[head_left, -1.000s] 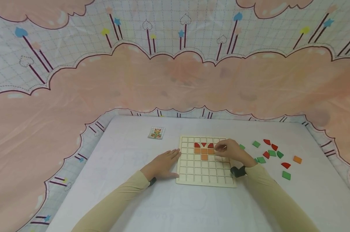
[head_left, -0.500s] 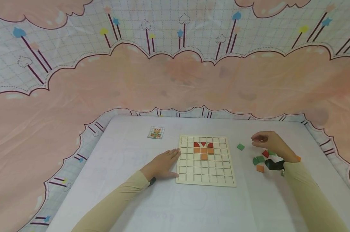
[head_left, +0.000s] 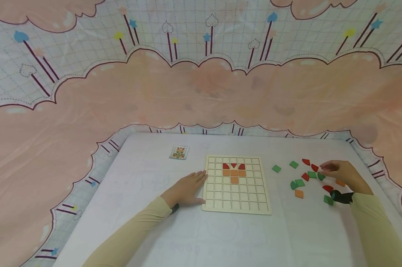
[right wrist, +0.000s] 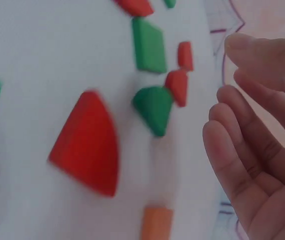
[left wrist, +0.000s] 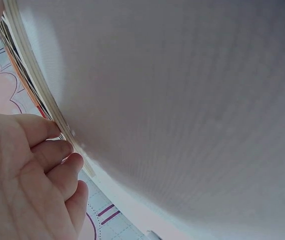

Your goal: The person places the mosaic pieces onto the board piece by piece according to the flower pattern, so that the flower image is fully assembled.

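Note:
A pale wooden grid board point(head_left: 217, 202) lies flat in the head view. Set in its upper cells are red pieces point(head_left: 242, 167) above several orange squares point(head_left: 234, 180). My left hand point(head_left: 186, 189) rests on the table with its fingertips and thumb against the board's left edge; the left wrist view shows the fingers point(left wrist: 52, 155) touching that edge. Over the loose pieces on the right hovers my right hand point(head_left: 344, 174), near a green quarter-round piece point(head_left: 321, 177) and a red one point(head_left: 315, 168). In the right wrist view its fingers point(right wrist: 222, 145) are loosely bent, with nothing seen between them.
A small picture card point(head_left: 179, 152) with a coloured pattern lies behind and left of the board. Green squares point(head_left: 276, 168), an orange square point(head_left: 299, 194) and more red and green pieces are scattered right of the board on the white table point(head_left: 201, 237).
My right hand has moved from the board's right side out to the right, over the loose pieces. The left hand and the pieces on the board look the same.

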A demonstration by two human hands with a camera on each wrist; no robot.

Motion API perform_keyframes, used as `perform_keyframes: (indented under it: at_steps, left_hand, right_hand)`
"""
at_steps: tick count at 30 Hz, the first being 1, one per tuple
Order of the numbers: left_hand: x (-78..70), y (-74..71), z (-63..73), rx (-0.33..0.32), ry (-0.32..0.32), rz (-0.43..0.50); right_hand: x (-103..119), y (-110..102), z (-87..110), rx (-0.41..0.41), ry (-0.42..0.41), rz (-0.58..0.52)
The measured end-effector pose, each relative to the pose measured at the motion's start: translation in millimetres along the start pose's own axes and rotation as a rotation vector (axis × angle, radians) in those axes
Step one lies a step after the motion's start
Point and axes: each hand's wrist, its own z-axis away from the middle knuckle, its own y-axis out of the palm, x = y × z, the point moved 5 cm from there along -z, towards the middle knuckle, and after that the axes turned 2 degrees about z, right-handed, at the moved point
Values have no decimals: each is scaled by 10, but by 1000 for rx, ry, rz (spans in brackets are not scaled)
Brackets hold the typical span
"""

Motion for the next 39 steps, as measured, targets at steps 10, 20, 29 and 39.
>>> perform_keyframes:
  at_steps: [10, 20, 29, 39]
  left_hand:
    - [5, -1, -5, 1, -1, 11]
    - [0, 3, 1, 1, 3, 19]
    - [19, 16, -6, 5, -2, 14]
    - [12, 4, -4, 9, -8, 28]
  right_hand:
    - [-322, 130, -38, 44, 128, -6]
    - [-228, 144, -56, 33, 98, 37]
    - [-198, 174, -81, 74, 71, 24]
    - [-245, 145, -84, 28, 105, 49]
